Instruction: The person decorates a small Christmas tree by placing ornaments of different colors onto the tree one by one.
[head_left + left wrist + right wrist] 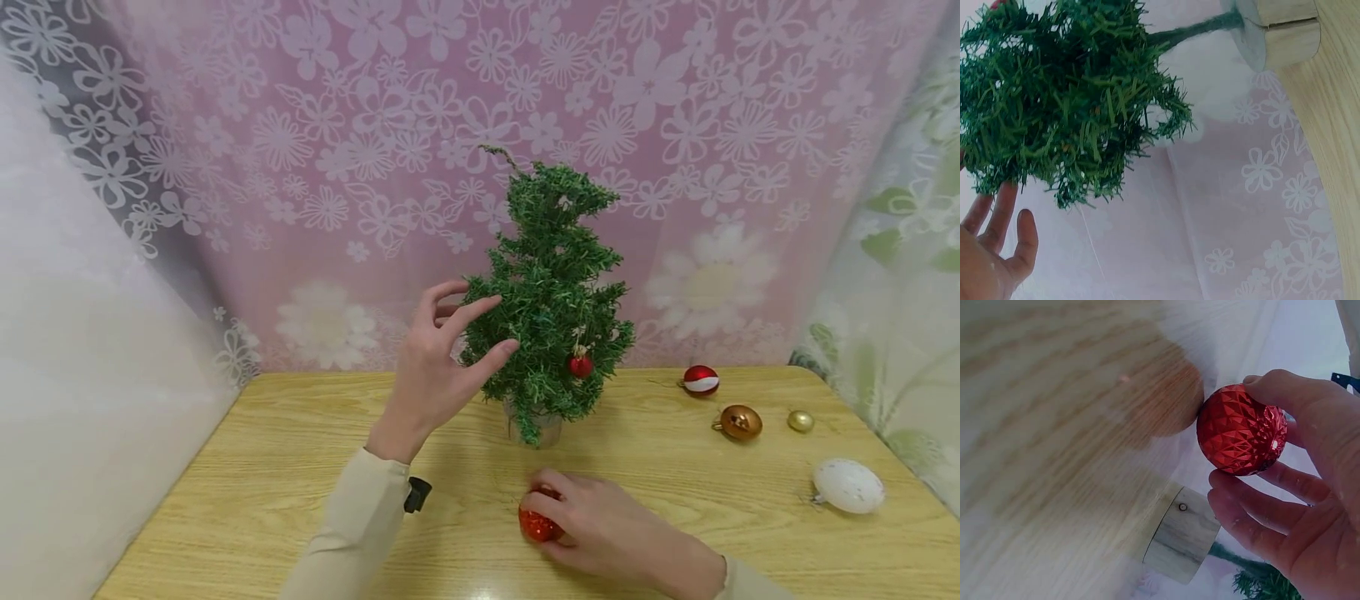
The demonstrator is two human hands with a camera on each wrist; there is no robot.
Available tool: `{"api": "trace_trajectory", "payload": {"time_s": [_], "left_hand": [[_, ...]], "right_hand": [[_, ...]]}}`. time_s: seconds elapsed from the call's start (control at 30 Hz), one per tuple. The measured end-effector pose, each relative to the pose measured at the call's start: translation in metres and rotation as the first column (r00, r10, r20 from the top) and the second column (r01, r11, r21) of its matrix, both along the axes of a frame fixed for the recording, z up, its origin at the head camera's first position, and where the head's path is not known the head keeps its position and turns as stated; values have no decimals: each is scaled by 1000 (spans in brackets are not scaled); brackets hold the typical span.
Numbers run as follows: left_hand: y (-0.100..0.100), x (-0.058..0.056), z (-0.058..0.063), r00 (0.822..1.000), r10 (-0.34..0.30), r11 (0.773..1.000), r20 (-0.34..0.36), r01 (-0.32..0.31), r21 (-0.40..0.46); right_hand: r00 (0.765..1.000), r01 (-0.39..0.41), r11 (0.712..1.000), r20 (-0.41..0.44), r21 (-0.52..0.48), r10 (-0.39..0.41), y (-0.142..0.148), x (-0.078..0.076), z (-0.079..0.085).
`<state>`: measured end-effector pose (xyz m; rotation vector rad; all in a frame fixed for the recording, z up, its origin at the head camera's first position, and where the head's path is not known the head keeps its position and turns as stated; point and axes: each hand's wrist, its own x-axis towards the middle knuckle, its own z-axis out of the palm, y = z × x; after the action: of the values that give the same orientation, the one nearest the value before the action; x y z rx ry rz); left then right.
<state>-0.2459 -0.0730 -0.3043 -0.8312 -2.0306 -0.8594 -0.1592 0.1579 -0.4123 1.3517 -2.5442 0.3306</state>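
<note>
A small green artificial Christmas tree (551, 292) stands on a wooden base (1182, 534) near the back of the table. One small red bauble (580, 364) hangs from its lower right branches. My left hand (446, 350) is raised at the tree's left side, fingers spread and apart from the thumb; in the left wrist view the fingertips (1007, 194) reach the branch edge. In front of the tree, my right hand (600, 525) pinches a larger red faceted bauble (1241, 431) between thumb and fingers, at the tabletop.
Loose on the table's right side lie a red-and-white bauble (701, 381), a copper bauble (741, 423), a small gold bauble (800, 420) and a white speckled bauble (850, 486). A pink floral curtain (420, 167) hangs behind the wooden table (262, 467).
</note>
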Motion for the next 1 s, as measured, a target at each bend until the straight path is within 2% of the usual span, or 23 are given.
{"api": "trace_trajectory", "payload": {"time_s": [0.13,0.2,0.43,0.53,0.7,0.83,0.9,1.0], "left_hand": [[5,1,-1,998,54,999,-18,-53,9],[8,1,-1,998,67,998,-20,-67,22],[14,4,-1,997,82,994,-12,-80,79],[15,4,-1,995,101,990,18,-103,96],[17,6,0,986,117,986,121,-130,101],[18,7,1,977,109,986,182,-130,108],[18,7,1,975,110,985,195,-133,110],[17,6,1,973,111,984,201,-135,112]], "right_hand": [[1000,-10,1000,27,-16,10,6,2,0],[998,-3,1000,67,-17,4,9,4,2],[986,63,996,159,-55,-53,23,12,7],[972,106,993,214,-45,-94,32,14,9],[934,214,977,297,-23,-198,51,13,12],[940,223,973,278,-68,-196,68,11,13],[954,210,973,240,-100,-181,76,11,13],[961,220,969,197,-113,-195,84,9,13]]}}
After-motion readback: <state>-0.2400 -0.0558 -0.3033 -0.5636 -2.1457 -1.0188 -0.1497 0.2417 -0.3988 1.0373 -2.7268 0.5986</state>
